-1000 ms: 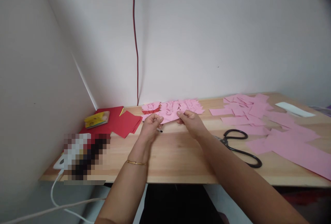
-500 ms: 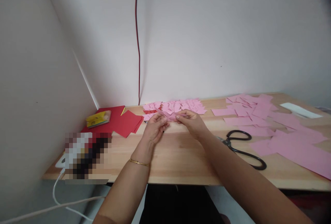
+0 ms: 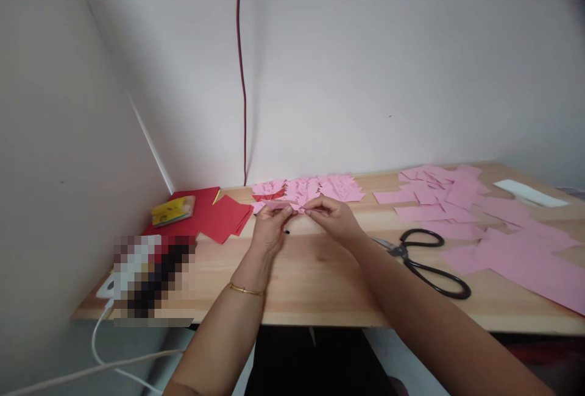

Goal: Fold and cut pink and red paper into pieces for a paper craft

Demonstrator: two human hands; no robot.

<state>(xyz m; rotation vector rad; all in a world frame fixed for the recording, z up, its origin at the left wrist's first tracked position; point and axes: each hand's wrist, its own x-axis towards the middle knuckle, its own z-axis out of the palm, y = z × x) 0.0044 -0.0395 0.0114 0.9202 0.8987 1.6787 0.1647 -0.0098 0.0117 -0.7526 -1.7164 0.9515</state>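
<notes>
Both hands meet over the middle of the wooden table, pinching a small pink paper piece (image 3: 296, 207) between them. My left hand (image 3: 270, 224) grips its left part, thumb on the near side. At its right end, the thumb and fingertips of my right hand (image 3: 333, 213) are closed on it. Its folds are too small to make out. Just beyond the hands lie rows of folded pink paper pieces (image 3: 340, 187), with a bit of red paper (image 3: 269, 196) among them. A small black object (image 3: 286, 232) lies beside my left hand.
Black-handled scissors (image 3: 398, 251) lie by my right forearm. Pink paper strips (image 3: 461, 192) and larger pink sheets (image 3: 534, 265) spread over the right side. Red sheets (image 3: 225, 218) and a yellow packet (image 3: 172, 210) lie at the left, with a white cable (image 3: 94, 341) below.
The fingertips have drawn closer together on the pink paper, which now looks flatter and narrower. My right hand has shifted slightly left, and the left fingers have curled behind the paper.
</notes>
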